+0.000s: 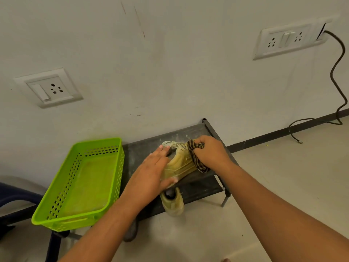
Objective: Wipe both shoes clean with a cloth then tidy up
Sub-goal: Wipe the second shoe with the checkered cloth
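Note:
A tan sneaker (pixel 180 164) with white laces lies on the top shelf of a black shoe rack (pixel 143 148). My left hand (pixel 153 173) lies flat on the sneaker's heel side, fingers straight, thumb at its sole edge. My right hand (pixel 211 152) grips a brown-and-black striped cloth (pixel 196 157) bunched against the sneaker's toe end. A second tan sneaker (pixel 172 202) stands on the rack's lower shelf, below my left hand, partly hidden by the top shelf.
An empty lime-green plastic basket (pixel 79 184) sits left of the rack, on a dark chair (pixel 11 195). The white wall behind carries sockets (pixel 49 87), and a black cable (pixel 338 80) trails to the floor at the right. Bare floor lies right of the rack.

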